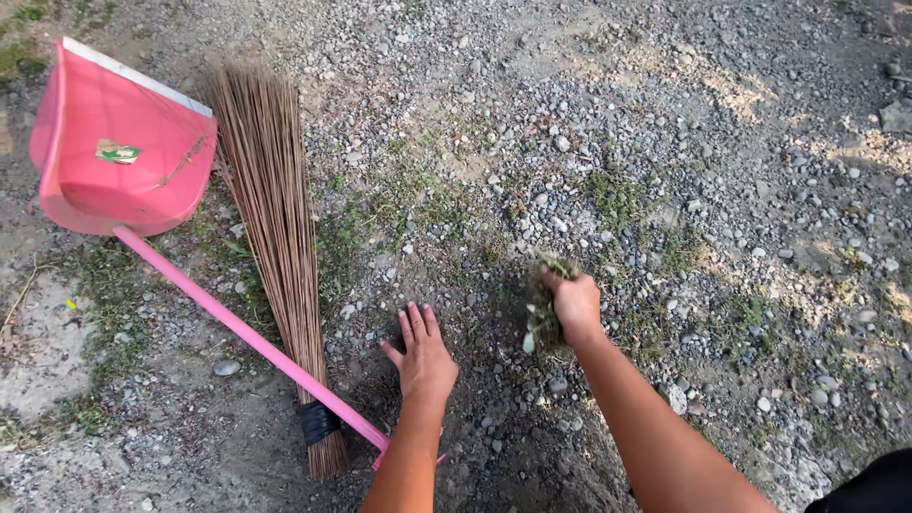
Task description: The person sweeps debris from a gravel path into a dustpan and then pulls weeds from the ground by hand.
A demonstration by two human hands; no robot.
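Setting: gravel ground [665,142] of grey stones and dirt, with thin patches of low green weeds.
Left hand [423,356]: open, palm down, fingers spread and pointing away from the person; it lies flat on the gravel just right of the dustpan's handle.
Right hand [573,302]: closed in a fist around a clump [543,309] of pulled weeds and grass, raised a little above the ground.
Clump: green and brown stems, sticking out above the fist and hanging below it; whether its lower end touches the gravel cannot be told.
Dustpan [114,152]: pink plastic, with a pale strip along its front lip and a small sticker inside; it lies at upper left, well apart from both hands.
Handle [237,328]: long pink rod running from the dustpan down to the right, ending near the left forearm.
Broom [275,218]: bundle of thin brown sticks bound with a black band near its lower end; it lies just right of the dustpan, and the handle crosses over it near the band.
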